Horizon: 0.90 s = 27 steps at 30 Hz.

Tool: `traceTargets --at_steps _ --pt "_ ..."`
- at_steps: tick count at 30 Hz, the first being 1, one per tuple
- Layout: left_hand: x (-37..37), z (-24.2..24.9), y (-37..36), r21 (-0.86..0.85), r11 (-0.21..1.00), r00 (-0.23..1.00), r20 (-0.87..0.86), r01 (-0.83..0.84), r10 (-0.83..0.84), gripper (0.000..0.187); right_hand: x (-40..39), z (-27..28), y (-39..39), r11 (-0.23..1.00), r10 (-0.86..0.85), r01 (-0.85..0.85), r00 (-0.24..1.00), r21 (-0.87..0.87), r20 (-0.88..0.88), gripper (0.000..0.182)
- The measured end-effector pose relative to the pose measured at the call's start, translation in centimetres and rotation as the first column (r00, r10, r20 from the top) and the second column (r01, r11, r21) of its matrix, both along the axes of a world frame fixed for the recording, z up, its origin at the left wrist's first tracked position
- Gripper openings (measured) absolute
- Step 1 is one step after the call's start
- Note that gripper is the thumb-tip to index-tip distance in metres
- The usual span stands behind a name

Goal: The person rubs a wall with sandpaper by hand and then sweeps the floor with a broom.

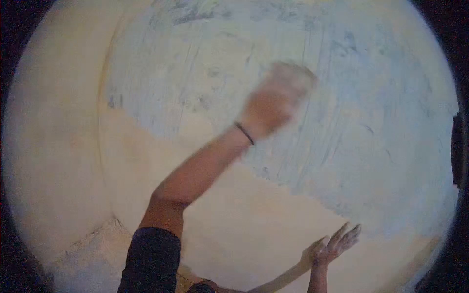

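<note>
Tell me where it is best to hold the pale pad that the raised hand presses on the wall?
Take the pale pad by its back face, coming from the room side, since its front seems to lie against the blue-grey wall. The left hand covers it that way, palm on it; blur hides its shape and the fingers. The right hand lies open on the wall, lower down.

Two hands are showing against one wall: left hand, blurred, possibly gripping something, and right hand, flat and spread. One dark wristband is sitting on the left wrist.
</note>
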<state>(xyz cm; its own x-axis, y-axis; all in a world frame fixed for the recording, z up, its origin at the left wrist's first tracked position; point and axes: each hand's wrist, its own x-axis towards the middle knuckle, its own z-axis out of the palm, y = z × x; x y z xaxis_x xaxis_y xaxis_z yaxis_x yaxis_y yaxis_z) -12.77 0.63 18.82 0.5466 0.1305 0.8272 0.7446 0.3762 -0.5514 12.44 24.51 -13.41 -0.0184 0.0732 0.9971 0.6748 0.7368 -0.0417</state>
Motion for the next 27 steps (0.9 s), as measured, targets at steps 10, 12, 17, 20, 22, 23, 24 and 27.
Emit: traceTargets --at_steps 10,12,17,20,22,23,24,27 --pt "-8.4 -2.6 -5.2 0.418 0.776 0.84 0.481 -0.472 0.251 0.059 -5.8 19.0 -7.9 0.974 0.085 -0.118 0.982 0.194 0.17 0.064" --pt "0.5 -2.4 -2.8 0.162 0.927 0.928 0.223 -0.338 0.299 0.051 -8.1 23.3 -9.8 0.96 0.12 -0.161 0.976 0.229 0.183 0.062" --pt "-6.9 1.3 -5.2 0.249 0.856 0.865 0.353 -0.453 0.356 0.049 -10.0 27.7 -10.1 0.938 0.145 -0.186 0.977 0.293 0.157 0.062" --pt "-13.0 2.3 -9.5 0.409 0.775 0.791 0.583 -0.482 0.185 0.054 -9.8 27.8 -10.0 0.933 0.161 -0.189 0.98 0.308 0.115 0.062" --pt "-12.0 1.2 -7.1 0.447 0.746 0.809 0.55 -0.494 0.206 0.052 -9.8 27.7 -10.9 0.926 0.233 -0.248 0.969 0.284 0.084 0.062" --pt "-10.0 0.0 -5.3 0.479 0.714 0.817 0.53 -0.51 0.228 0.05 -10.1 27.7 -10.8 0.924 0.247 -0.261 0.965 0.278 0.086 0.062" --pt "-6.0 -1.6 -3.4 0.369 0.856 0.894 0.399 -0.362 0.206 0.05 -10.3 27.7 -10.6 0.93 0.242 -0.247 0.969 0.274 0.053 0.062" --pt "-2.1 0.0 -3.5 0.159 0.969 0.971 0.177 -0.19 0.161 0.051 -9.6 28.5 -9.8 0.926 0.243 -0.243 0.969 0.29 0.039 0.061"
